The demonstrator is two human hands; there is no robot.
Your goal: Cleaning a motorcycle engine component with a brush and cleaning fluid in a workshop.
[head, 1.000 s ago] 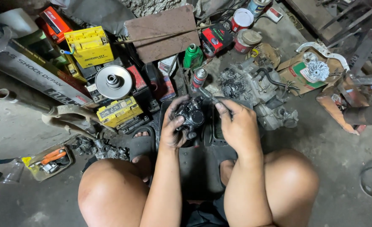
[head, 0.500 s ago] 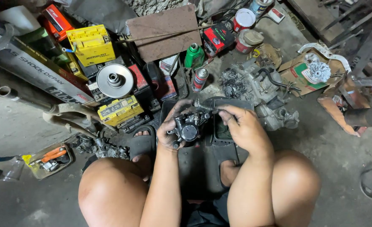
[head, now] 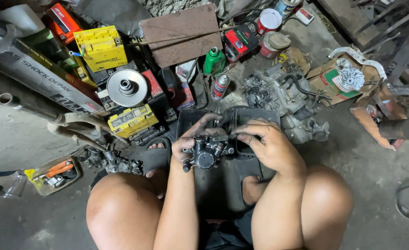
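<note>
Clamped: our left hand (head: pixel 186 149) gripped small dark greasy metal carburettor (head: pixel 208 152); our right hand (head: pixel 264 147) pinched its top fitting. We judged dismantling unfinished, body intact.

Dull, greasy cast metal on the carburetor (head: pixel 207 153). Polished, shiny metal on the pulley disc (head: pixel 127 87). Glossy yellow plastic on the battery (head: pixel 101 47). Rough, stained concrete floor (head: pixel 19 139).
</note>
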